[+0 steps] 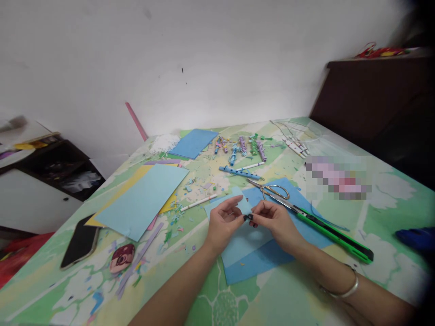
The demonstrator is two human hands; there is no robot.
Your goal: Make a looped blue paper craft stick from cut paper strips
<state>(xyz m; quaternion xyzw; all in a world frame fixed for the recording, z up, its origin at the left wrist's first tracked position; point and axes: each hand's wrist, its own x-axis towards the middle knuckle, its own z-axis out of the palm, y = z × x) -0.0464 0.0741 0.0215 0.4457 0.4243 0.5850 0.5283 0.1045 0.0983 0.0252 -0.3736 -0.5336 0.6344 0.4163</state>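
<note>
My left hand [222,224] pinches a small piece of light blue paper [244,206] between thumb and fingers. The fingertips of my right hand [277,222] meet my left thumb at the lower end of that piece, also closed on it. Beneath both hands lie a light blue sheet [238,251] and darker blue paper [265,262]. Gold-handled scissors [280,190] rest just beyond my right hand. A green utility knife [336,235] lies to its right, its blade end near my knuckles.
At left are stacked coloured sheets [142,199], a phone [79,242], a dark red case [122,258] and purple strips [144,253]. Farther back lie a blue hole-punched tube [239,172], white pens [295,148], small decorated tubes [242,144] and white string [165,144]. Paper scraps [176,219] litter the tablecloth.
</note>
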